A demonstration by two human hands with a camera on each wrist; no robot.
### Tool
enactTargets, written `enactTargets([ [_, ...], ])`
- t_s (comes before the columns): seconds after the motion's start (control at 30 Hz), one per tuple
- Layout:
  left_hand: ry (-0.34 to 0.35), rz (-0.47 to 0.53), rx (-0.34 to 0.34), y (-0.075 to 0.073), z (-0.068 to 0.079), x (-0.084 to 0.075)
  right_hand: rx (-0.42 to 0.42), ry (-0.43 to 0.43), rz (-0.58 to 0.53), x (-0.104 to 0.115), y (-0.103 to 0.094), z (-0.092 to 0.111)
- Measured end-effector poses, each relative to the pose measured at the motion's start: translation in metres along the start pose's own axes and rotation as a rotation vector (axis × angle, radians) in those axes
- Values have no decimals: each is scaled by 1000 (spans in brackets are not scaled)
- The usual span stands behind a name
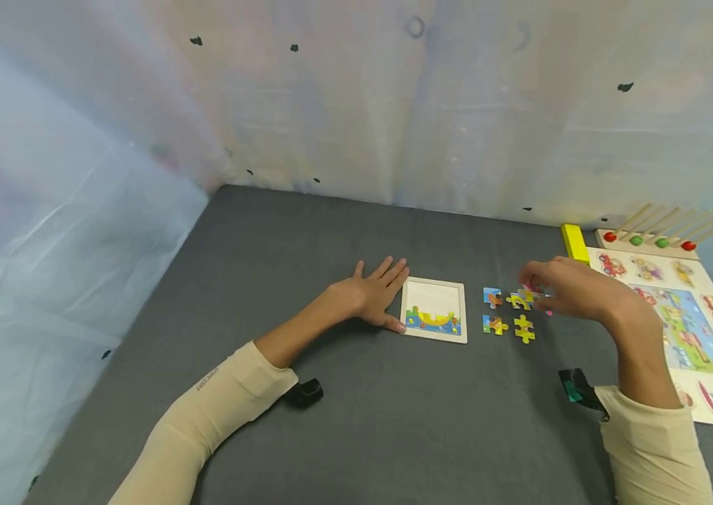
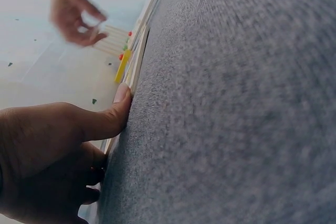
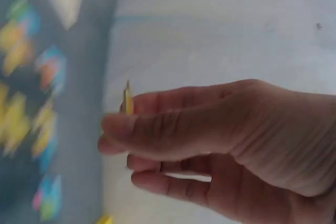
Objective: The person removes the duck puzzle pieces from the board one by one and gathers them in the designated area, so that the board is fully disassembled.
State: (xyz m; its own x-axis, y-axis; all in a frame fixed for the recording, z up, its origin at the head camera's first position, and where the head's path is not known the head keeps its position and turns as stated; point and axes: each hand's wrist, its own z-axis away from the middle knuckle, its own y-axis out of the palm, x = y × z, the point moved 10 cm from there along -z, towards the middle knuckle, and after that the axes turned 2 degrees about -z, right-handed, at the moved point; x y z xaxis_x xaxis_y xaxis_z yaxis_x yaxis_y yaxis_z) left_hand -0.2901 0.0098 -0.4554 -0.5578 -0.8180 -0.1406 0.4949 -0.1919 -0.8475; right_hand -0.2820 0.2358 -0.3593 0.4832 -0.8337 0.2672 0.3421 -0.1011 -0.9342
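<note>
A: Which step do you read here?
B: Judged from the layout: filling the picture tray (image 1: 437, 294), part done. It lies on the grey table (image 1: 356, 421); pictured pieces fill its lower part, and the upper part is bare.

A: Grip?
B: Your left hand (image 1: 376, 293) is spread beside the tray, thumb touching its near left corner. Your right hand (image 1: 573, 284), raised beyond the loose pieces, pinches a thin yellow-edged piece (image 3: 128, 100) between thumb and fingers. Its printed face can't be read.

A: Next move?
B: Probably calls for you to carry that piece over the tray, turn it flat and match its edge to the filled part, while your left hand steadies the tray.

A: Counts?
B: Trays, one. Pinched pieces, one. Loose pieces (image 1: 492, 297), four plainly seen right of the tray; others are partly hidden by your right hand, total unsure. Picture boards (image 1: 693, 330), one. Yellow blocks (image 1: 575, 243), one. Rod stands (image 1: 649, 246), one, with four beads (image 1: 636, 240): two red, two green.
</note>
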Motion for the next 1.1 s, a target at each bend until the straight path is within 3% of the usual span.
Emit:
enactTargets([
  [0.17,-12,-11,0,-2,0,4,128,78,-53,-35,32,16],
  [0.33,-5,-14,-2,-3,-1,4,126,81,-53,-47,50,21],
  [0.6,-1,-11,-2,0,-3,1,62,58,-9,-42,51,25],
  [1.1,-8,-6,-3,0,-1,0,74,58,85,-30,50,19],
])
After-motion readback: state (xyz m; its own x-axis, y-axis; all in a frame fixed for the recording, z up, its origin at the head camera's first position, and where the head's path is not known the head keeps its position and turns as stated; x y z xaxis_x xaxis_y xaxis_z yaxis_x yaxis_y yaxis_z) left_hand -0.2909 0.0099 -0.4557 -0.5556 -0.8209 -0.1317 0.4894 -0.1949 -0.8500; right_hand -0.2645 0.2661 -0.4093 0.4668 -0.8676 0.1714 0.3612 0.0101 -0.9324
